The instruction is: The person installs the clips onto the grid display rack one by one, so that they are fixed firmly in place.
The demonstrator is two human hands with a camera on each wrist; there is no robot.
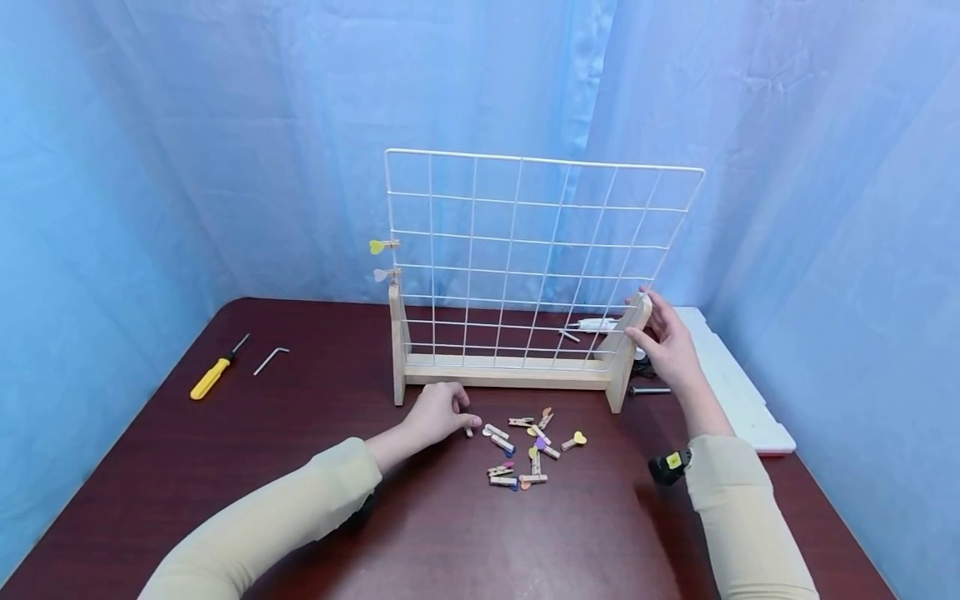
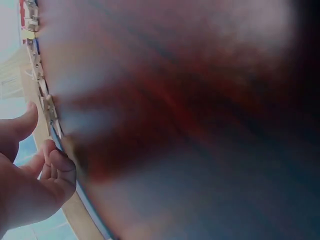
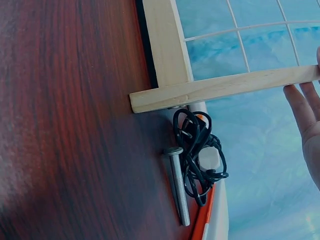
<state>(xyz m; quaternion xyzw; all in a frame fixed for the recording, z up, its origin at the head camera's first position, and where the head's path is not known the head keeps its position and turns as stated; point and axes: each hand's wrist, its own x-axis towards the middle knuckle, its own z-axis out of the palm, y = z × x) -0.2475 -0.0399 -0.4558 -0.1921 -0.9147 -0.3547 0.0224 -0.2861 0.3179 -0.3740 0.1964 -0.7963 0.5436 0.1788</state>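
A white wire grid (image 1: pixel 545 160) stands upright in a wooden stand (image 1: pixel 510 379). On the grid's left edge are two small wooden clothespins, one with a yellow heart (image 1: pixel 377 247), one with a whitish heart (image 1: pixel 381 275). My right hand (image 1: pixel 670 342) grips the top of the stand's right post (image 3: pixel 225 90), thumb in front and fingers behind. Low over the table, my left hand (image 1: pixel 438 414) reaches beside a clothespin (image 1: pixel 468 432) partly hidden under the thumb. In the left wrist view its thumb (image 2: pixel 27 122) and bent fingers (image 2: pixel 60 167) stand apart.
Several loose clothespins with coloured hearts (image 1: pixel 536 462) lie before the stand. A yellow screwdriver (image 1: pixel 210 379) and a hex key (image 1: pixel 270 360) are at the left. Right of the stand lie a bolt (image 3: pixel 178 187), a coiled black cable (image 3: pixel 192 172) and a white board (image 1: pixel 731 379).
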